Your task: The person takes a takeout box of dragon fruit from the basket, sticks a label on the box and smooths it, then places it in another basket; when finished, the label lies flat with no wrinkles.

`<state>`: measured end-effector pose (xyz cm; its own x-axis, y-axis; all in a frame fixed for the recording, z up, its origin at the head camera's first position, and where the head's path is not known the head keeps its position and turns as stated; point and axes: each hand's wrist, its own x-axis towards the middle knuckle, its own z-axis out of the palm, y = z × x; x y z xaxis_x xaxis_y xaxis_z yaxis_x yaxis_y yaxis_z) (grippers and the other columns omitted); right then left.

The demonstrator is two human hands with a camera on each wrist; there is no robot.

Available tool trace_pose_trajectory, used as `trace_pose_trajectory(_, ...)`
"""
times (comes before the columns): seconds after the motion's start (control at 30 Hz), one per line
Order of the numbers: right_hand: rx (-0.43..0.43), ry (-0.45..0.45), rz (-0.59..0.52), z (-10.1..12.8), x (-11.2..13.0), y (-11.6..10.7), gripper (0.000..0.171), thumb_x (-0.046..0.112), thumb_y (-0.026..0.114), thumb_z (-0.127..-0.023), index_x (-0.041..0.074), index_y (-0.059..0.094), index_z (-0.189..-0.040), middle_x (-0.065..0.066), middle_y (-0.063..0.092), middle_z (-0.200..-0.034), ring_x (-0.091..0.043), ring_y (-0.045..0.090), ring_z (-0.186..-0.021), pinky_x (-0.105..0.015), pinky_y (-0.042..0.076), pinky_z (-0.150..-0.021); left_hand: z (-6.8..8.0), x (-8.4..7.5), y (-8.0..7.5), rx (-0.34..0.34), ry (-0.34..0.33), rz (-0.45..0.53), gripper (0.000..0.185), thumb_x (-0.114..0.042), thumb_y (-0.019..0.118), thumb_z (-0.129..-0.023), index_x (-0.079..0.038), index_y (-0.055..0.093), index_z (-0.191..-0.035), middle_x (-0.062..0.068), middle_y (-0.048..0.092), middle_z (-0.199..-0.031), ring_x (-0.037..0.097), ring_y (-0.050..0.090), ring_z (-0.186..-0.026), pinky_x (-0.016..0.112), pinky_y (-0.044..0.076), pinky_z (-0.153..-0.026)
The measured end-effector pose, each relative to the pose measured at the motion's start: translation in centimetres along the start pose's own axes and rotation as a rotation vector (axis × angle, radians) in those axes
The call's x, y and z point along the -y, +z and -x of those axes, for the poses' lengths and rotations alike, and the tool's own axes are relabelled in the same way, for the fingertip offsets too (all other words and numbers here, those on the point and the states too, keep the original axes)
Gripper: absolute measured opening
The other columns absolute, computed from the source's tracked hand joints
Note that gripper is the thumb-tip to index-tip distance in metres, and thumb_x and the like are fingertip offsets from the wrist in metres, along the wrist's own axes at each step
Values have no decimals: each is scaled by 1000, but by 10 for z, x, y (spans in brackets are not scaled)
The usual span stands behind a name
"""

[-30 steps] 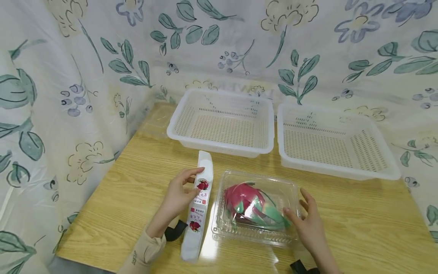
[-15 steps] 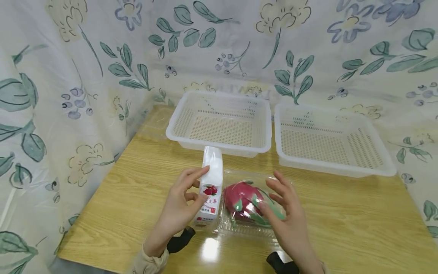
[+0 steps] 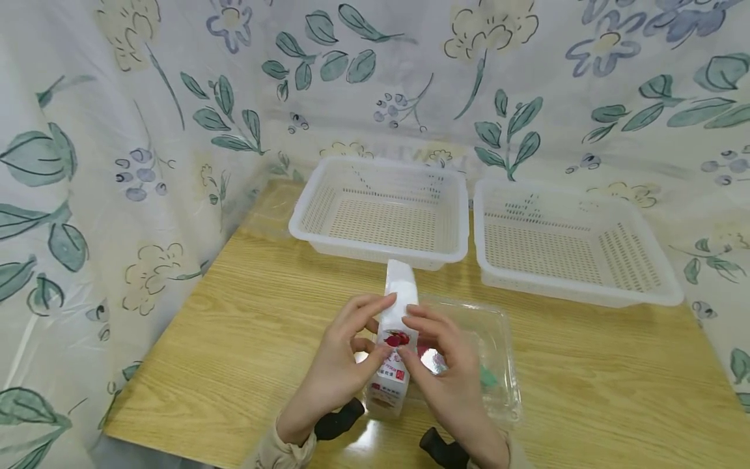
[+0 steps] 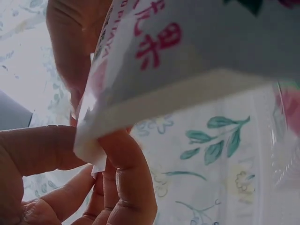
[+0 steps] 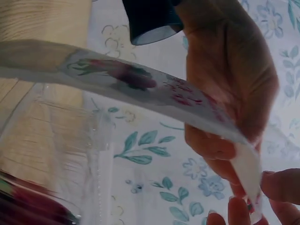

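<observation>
Closest in, pale sleeves (image 3: 288, 451) and black wrist pieces (image 3: 340, 420) frame the bottom of the head view, and just past them both hands are busy. The left hand (image 3: 335, 365) has thumb and forefinger bent in, pinching one edge of a white label strip (image 3: 402, 286). Across from it, the right hand (image 3: 450, 366) pinches the opposite edge, its fingers curved round so the two thumbs nearly meet.

And there's the strip itself, held up between them and bowed, showing a printed red fruit with pink characters below; the wrist views catch its pale end bending among the fingers. Right behind and below sits a clear plastic box (image 3: 505, 365) on the wooden table (image 3: 234, 312), its left part hidden by strip and hands, a red-and-green dragon fruit (image 3: 488, 376) peeking through.

Farther back, two white perforated baskets (image 3: 375, 253) stand side by side, and beyond them hangs flowered cloth (image 3: 351, 104).
</observation>
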<state>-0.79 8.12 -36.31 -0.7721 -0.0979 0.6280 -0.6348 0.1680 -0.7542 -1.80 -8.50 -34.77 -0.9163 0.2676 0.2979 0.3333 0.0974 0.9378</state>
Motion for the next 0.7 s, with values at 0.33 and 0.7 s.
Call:
trace_pose_trajectory(0.33, -26, -10, -47, 1, -4, 4, 36, -25, 64, -73, -6, 65, -104, -16, 65, -91, -5, 58, -79, -15, 53, -70, 1, 3, 2, -19, -29, 34, 70, 21, 60, -76, -4, 50, -140, 15, 48, -132, 10, 51, -89, 23, 58, -64)
trace_pose_trajectory(0.7, -41, 9, -19, 7, -6, 4, 34, -25, 65, -70, 0, 67, -94, -13, 67, -93, -10, 61, -97, -17, 49, -86, 2, 12, -15, -97, -60, 114, 81, 24, 56, -76, -3, 34, -149, 19, 33, -140, 7, 56, -92, 22, 58, -71)
